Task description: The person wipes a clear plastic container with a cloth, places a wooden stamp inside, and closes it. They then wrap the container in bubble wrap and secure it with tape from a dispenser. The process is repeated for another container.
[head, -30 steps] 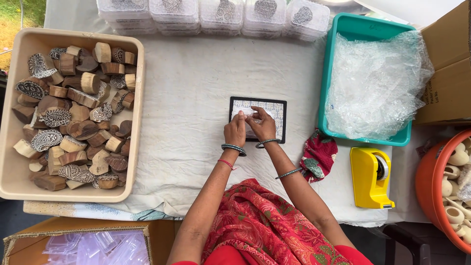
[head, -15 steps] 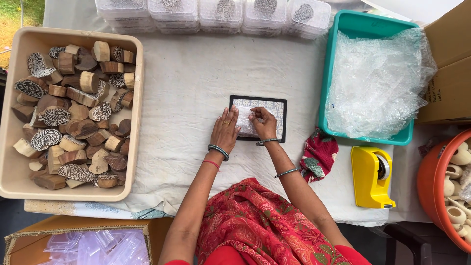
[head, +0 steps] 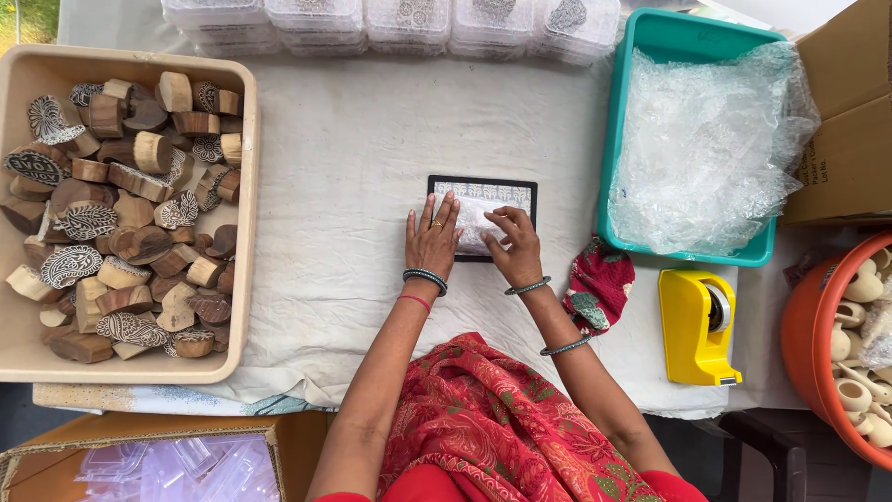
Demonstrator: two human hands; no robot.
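Both hands lie on a flat dark tray (head: 482, 191) in the middle of the counter (head: 353, 149): the left hand (head: 432, 242) rests flat with its fingers spread, and the right hand (head: 514, 244) bends its fingers onto a small see-through bag (head: 472, 218) on the tray, though I cannot tell if it grips it. A big bin (head: 243, 232) of wood blocks (head: 121, 214) sits to the left. A teal tub (head: 683, 42) of bubble wrap (head: 711, 149), a red cloth (head: 599, 284) and a yellow tape holder (head: 695, 325) sit to the right.
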